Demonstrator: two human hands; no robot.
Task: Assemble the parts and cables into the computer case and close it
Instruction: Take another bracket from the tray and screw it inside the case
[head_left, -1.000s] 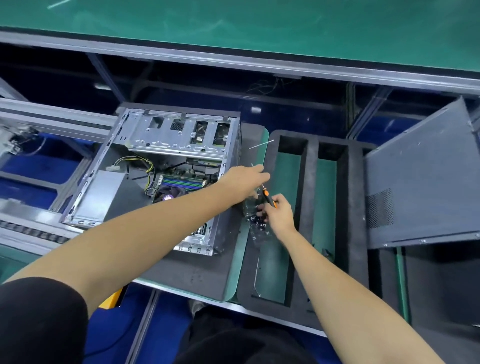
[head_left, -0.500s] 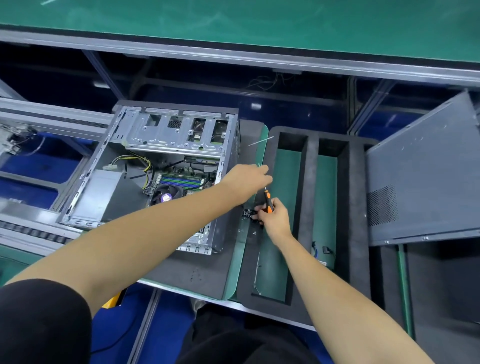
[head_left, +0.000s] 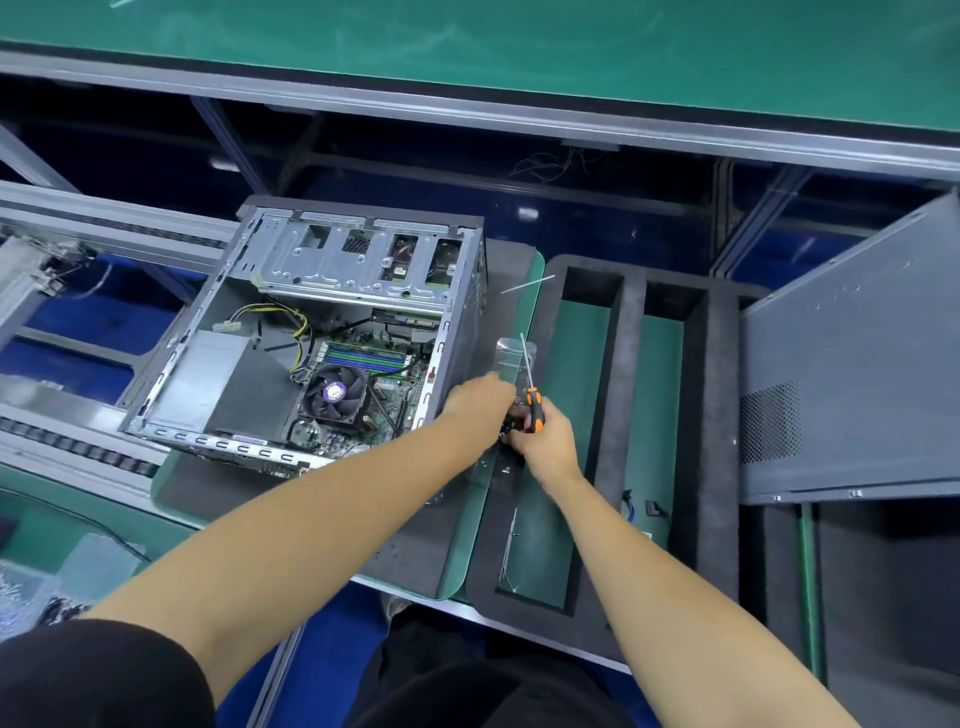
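Both hands meet just right of the open computer case (head_left: 322, 343). Right hand (head_left: 545, 441) grips an orange-handled screwdriver (head_left: 532, 400); left hand (head_left: 480, 402) pinches a small clear bag (head_left: 511, 358), over the foam tray (head_left: 711, 415).

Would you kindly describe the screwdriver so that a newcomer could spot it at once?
Start at the open computer case, then look just right of it to where both hands meet. The screwdriver stands in the right hand, its thin shaft pointing away. It alone there has an orange and black handle.
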